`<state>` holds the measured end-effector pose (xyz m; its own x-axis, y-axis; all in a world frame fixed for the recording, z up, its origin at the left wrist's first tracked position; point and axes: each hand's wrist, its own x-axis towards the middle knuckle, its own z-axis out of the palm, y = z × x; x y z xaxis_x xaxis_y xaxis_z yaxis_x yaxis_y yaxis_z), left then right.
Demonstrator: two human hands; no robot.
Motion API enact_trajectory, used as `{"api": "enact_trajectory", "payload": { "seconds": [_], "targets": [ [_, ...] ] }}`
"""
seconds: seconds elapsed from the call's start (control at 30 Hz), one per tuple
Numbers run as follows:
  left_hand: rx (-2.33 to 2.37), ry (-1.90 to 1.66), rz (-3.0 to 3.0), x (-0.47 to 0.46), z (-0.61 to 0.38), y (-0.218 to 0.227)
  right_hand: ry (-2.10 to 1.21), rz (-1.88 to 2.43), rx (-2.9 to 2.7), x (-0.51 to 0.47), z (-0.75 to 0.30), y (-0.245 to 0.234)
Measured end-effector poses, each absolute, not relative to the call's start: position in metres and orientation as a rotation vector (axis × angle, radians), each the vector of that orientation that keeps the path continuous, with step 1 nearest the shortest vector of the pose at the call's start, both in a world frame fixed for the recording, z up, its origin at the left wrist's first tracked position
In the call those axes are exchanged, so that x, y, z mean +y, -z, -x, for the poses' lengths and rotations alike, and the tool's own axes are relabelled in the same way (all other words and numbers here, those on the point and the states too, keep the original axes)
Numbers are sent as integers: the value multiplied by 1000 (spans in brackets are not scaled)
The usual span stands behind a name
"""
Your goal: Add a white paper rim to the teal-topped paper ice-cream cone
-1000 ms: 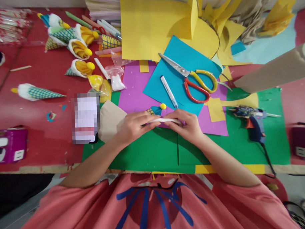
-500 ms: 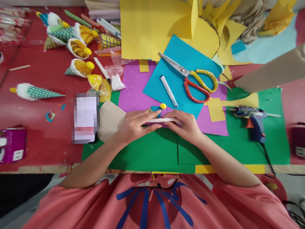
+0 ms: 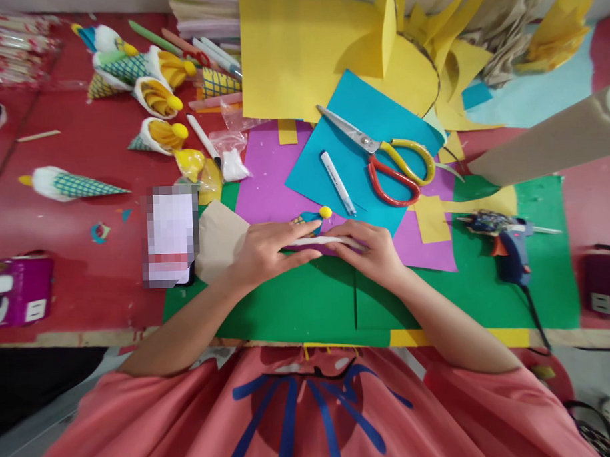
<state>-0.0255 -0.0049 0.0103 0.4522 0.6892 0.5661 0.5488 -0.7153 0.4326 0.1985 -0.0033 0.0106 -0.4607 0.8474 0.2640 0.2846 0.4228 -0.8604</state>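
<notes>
A thin white strip (image 3: 313, 241), which looks like a roll of soft clay, runs sideways between my two hands just above the purple sheet. My left hand (image 3: 266, 252) has the strip's left end between its straight fingers and its thumb. At the other end, the fingers and thumb of my right hand (image 3: 366, 248) pinch it, hiding its tip. Just beyond the strip lies a small blue and yellow checked cone (image 3: 309, 222), partly covered by my left fingers. Beside that cone's tip is a yellow ball (image 3: 325, 212).
Ahead, red-and-yellow-handled scissors (image 3: 367, 143) and a white marker (image 3: 337, 182) lie on a blue sheet (image 3: 307, 168). A glue gun (image 3: 513, 241) rests on the right. To the left are a blurred-out phone (image 3: 170, 236), a checked cone (image 3: 83, 181) and a bag of white material (image 3: 234, 163).
The white strip now looks slightly wavier and a bit longer on its left side. My left fingers have shifted slightly left, while the right hand stays nearly in place.
</notes>
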Motion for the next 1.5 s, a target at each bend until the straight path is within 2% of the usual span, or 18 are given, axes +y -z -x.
{"api": "enact_trajectory", "payload": {
  "seconds": [1.13,1.5],
  "targets": [
    [972,-1012,-2871,-1,31,-14,-976,937,-2013,-5,-198,-7],
    [1186,-992,-2808,4,39,-6,-958,1031,-1932,-3,-197,-10]
  ]
}}
